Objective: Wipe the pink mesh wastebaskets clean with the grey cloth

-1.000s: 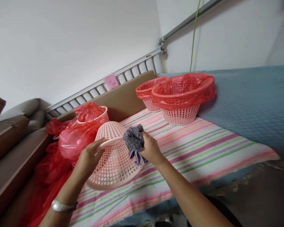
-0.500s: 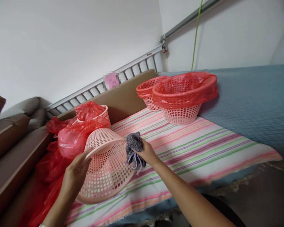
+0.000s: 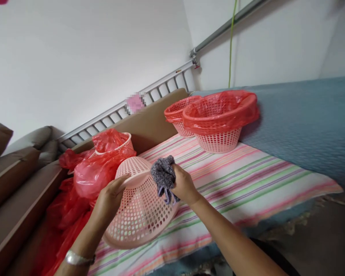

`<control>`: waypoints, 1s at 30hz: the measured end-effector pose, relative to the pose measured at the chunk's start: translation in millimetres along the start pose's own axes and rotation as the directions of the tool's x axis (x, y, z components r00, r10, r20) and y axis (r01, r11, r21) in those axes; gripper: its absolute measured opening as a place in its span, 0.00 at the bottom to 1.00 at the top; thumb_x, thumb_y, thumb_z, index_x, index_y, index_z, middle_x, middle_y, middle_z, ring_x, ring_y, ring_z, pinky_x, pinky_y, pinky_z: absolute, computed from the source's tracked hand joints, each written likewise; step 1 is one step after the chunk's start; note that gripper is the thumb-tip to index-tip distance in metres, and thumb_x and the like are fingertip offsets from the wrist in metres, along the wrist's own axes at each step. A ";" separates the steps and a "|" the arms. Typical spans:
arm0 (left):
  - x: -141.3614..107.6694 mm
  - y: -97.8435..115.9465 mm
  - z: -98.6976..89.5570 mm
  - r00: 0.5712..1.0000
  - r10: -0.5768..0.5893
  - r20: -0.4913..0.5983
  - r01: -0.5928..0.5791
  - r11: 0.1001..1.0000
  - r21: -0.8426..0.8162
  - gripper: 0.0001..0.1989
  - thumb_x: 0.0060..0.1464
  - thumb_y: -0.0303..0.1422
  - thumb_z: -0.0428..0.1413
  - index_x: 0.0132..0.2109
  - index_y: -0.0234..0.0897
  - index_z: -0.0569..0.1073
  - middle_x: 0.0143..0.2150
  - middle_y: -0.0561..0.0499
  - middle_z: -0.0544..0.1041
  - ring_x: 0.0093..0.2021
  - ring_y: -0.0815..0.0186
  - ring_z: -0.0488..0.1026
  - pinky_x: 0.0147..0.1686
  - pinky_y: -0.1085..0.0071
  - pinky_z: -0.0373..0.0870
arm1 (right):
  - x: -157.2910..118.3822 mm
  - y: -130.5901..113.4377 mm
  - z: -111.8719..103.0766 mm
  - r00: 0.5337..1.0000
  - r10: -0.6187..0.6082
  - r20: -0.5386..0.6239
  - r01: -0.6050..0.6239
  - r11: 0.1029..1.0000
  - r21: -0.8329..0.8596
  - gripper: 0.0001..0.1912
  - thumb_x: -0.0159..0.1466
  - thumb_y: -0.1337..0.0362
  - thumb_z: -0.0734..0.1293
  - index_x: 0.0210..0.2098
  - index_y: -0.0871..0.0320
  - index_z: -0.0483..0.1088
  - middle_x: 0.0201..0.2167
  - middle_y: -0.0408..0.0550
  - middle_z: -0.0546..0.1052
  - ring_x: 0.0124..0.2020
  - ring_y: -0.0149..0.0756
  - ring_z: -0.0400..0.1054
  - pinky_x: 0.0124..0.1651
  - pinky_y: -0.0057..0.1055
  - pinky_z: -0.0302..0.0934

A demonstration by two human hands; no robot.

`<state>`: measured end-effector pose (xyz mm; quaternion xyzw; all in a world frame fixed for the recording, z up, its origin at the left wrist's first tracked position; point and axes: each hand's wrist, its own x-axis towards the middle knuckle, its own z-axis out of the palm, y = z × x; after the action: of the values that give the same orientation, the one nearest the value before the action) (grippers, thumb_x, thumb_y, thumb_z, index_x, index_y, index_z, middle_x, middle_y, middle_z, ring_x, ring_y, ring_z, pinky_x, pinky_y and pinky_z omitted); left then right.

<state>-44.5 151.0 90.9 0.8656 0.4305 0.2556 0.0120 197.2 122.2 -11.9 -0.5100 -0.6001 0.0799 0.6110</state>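
Observation:
A pale pink plastic basket (image 3: 138,214) with round holes lies tipped on the striped cloth, its mouth facing me. My left hand (image 3: 110,197) is closed on the left part of its rim, thumb and fingers on either side. In my right hand (image 3: 185,184) is a bunched grey cloth (image 3: 163,172) with loose purplish strands hanging down. The cloth lies against the right part of the rim and covers some of it. My right fingers are partly hidden behind the cloth.
Two pink baskets, a larger one (image 3: 218,140) and a smaller one (image 3: 182,127), stand lined with red bags at the back right. Red plastic bags (image 3: 92,176) and another basket (image 3: 128,142) are at left. Brown cushions (image 3: 20,199) border the striped cloth (image 3: 247,184).
The tipped basket and my left hand have shifted slightly right in the view. The grey cloth has come closer against the rim. More of my left wrist with its bracelet shows.

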 end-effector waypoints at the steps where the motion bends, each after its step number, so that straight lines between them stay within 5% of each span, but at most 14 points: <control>1: -3.3 -4.1 0.3 1.000 -0.017 -0.004 0.017 1.000 -0.013 0.18 0.56 0.38 0.50 0.52 0.38 0.71 0.52 0.46 0.74 0.51 0.58 0.72 0.53 0.61 0.66 | -0.1 1.8 0.9 1.000 0.005 0.016 -0.005 1.000 0.012 0.14 0.52 0.66 0.65 0.39 0.56 0.63 0.37 0.49 0.73 0.39 0.40 0.68 0.39 0.30 0.61; 12: -74.8 -56.8 -13.2 0.936 -0.282 -0.212 0.280 0.959 -0.040 0.20 0.52 0.43 0.54 0.49 0.38 0.71 0.43 0.48 0.79 0.42 0.57 0.76 0.46 0.63 0.72 | -17.6 31.9 41.8 0.969 0.196 0.154 -0.235 0.920 0.313 0.16 0.50 0.64 0.69 0.40 0.57 0.70 0.34 0.46 0.77 0.35 0.38 0.71 0.38 0.31 0.64; 16: -54.1 -44.2 -22.6 0.963 -0.216 -0.164 0.213 0.976 -0.035 0.19 0.52 0.41 0.55 0.49 0.37 0.72 0.39 0.49 0.80 0.40 0.58 0.76 0.44 0.66 0.72 | -13.8 22.5 29.0 0.986 0.145 0.088 -0.164 0.943 0.289 0.18 0.50 0.66 0.68 0.41 0.58 0.68 0.36 0.47 0.76 0.36 0.38 0.70 0.40 0.31 0.64; 20: -26.0 -18.7 -25.2 0.982 -0.070 -0.173 0.060 0.996 -0.061 0.19 0.53 0.39 0.55 0.51 0.39 0.72 0.47 0.49 0.77 0.45 0.59 0.75 0.50 0.66 0.69 | -2.7 13.3 3.4 0.998 0.063 -0.024 -0.057 0.979 0.194 0.20 0.52 0.67 0.65 0.46 0.57 0.66 0.39 0.49 0.75 0.40 0.40 0.69 0.43 0.32 0.62; 24: -20.3 -6.2 -7.6 0.984 0.060 -0.168 -0.070 0.996 -0.055 0.18 0.55 0.35 0.52 0.53 0.39 0.70 0.54 0.48 0.72 0.53 0.59 0.69 0.57 0.62 0.62 | 4.4 10.1 -10.3 0.998 -0.001 -0.057 0.006 0.997 0.083 0.18 0.53 0.66 0.64 0.44 0.57 0.64 0.38 0.50 0.73 0.41 0.41 0.68 0.43 0.32 0.61; 30: -13.2 -13.4 11.9 0.987 0.054 -0.153 -0.061 0.997 -0.041 0.18 0.56 0.34 0.51 0.54 0.39 0.69 0.54 0.47 0.72 0.53 0.60 0.70 0.56 0.59 0.64 | 6.0 9.3 -6.0 1.000 -0.018 0.010 0.018 1.000 0.025 0.17 0.53 0.66 0.64 0.43 0.56 0.63 0.39 0.50 0.72 0.41 0.41 0.68 0.42 0.31 0.61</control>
<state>-55.6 151.9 71.6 0.8553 0.3990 0.3305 -0.0087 208.5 127.7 -13.2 -0.4966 -0.6067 0.0844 0.6149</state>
